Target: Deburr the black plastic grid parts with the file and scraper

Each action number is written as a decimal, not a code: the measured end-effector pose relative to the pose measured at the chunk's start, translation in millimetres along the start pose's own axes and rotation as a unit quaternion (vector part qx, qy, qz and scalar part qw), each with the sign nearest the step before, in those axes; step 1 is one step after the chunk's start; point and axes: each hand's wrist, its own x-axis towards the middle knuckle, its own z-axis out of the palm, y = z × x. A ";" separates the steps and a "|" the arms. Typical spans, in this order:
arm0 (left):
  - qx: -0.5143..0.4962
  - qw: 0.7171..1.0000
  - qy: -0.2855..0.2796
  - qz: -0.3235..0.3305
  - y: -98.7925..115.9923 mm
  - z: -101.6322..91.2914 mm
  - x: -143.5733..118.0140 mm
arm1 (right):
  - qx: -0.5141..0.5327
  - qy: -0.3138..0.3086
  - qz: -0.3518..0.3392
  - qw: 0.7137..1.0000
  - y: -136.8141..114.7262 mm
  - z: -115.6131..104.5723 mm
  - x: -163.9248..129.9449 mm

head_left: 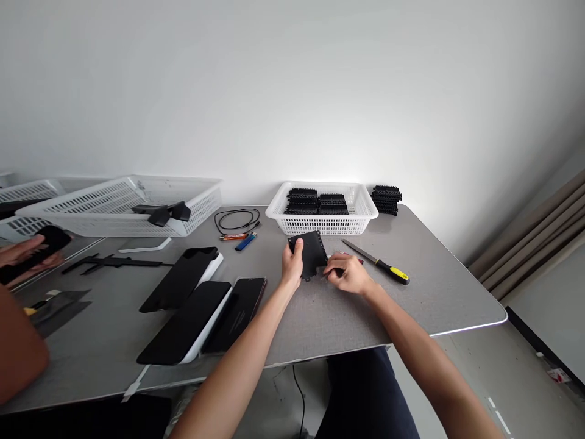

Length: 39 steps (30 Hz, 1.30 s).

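Head view shows the left hand [292,263] closed on the near-left edge of a flat, square black plastic panel with toothed edges [313,253], thumb on top, tilting it slightly off the grey felt-topped table [434,299]. The right hand [348,273] is curled at the panel's right corner, fingertips pinched on something small with a hint of red; what it is I cannot tell.

The risk, as I judge it, lies in the grip: the panel is held only by one edge, so a push from the right hand could twist it loose or snap a tooth. The metal file with a black-and-yellow handle [377,262] lies just beyond the right hand, and a careless wrist could knock it away.

The panel sits between both hands, touching each, just in front of the white perforated plastic basket [363,213] holding stacked black panels [316,201]. Another person's hand [22,253], at far left, holds a dark object.
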 end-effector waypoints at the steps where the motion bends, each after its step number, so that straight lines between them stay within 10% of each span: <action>1: 0.006 1.000 -0.003 0.002 0.2 1.1 -0.8 | 0.002 0.057 0.014 0.998 0.0 -2.3 0.6; 7: 0.031 0.997 -0.074 0.015 8.3 9.1 -13.2 | -0.054 0.264 0.083 0.959 3.5 -5.0 3.4; 21: 0.066 0.988 -0.129 0.052 11.5 15.3 -24.0 | -0.130 0.103 0.083 0.983 2.0 9.4 4.3; 34: -0.005 0.998 0.003 -0.058 7.7 0.8 -4.7 | -0.115 -0.130 -0.079 0.982 -11.0 18.0 1.2; 39: -0.004 0.999 -0.012 -0.043 9.4 2.0 -7.8 | -0.105 0.004 -0.095 0.990 -13.6 14.9 -0.5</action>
